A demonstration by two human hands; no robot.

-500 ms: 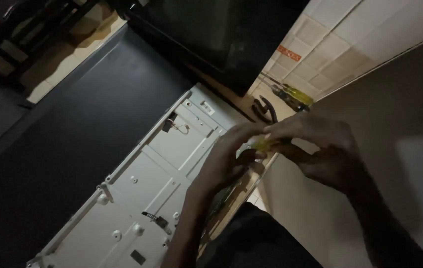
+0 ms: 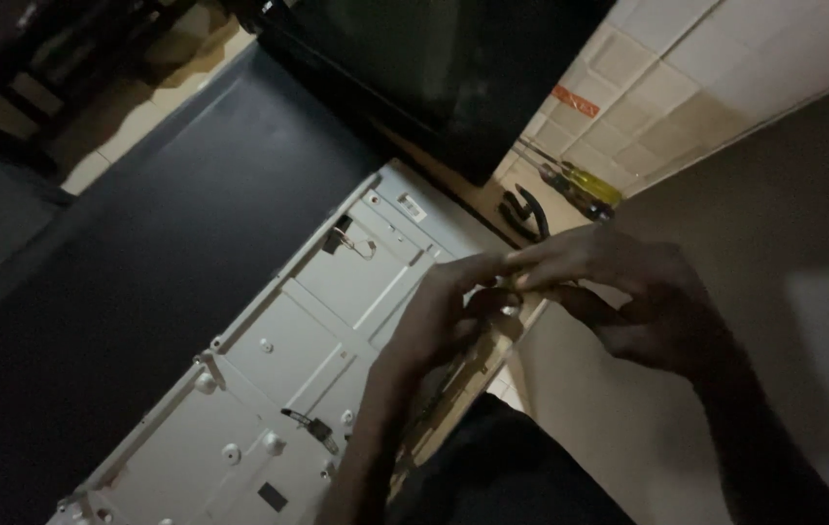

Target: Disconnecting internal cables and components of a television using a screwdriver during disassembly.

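Note:
My left hand [image 2: 444, 316] and my right hand [image 2: 628, 292] meet fingertip to fingertip over the right edge of a light grey metal chassis panel [image 2: 308, 321]. Both pinch a small pale part [image 2: 509, 309] that the fingers mostly hide. The panel lies flat and carries screw bosses, a small wire loop [image 2: 361, 243] and a black clip [image 2: 308, 425]. My left forearm crosses the panel's lower right corner.
A large black sheet [image 2: 181, 224] lies beside the panel. A dark screen-like slab [image 2: 434, 68] stands beyond it. A yellow-handled screwdriver [image 2: 585, 183] and a black tool [image 2: 526, 209] lie on the tiled floor [image 2: 667, 78]. A plain beige surface [image 2: 784, 224] fills the right.
The yellowish piece seen between my fingers earlier is now hidden by them. Both hands stay together at the panel's edge, barely shifted.

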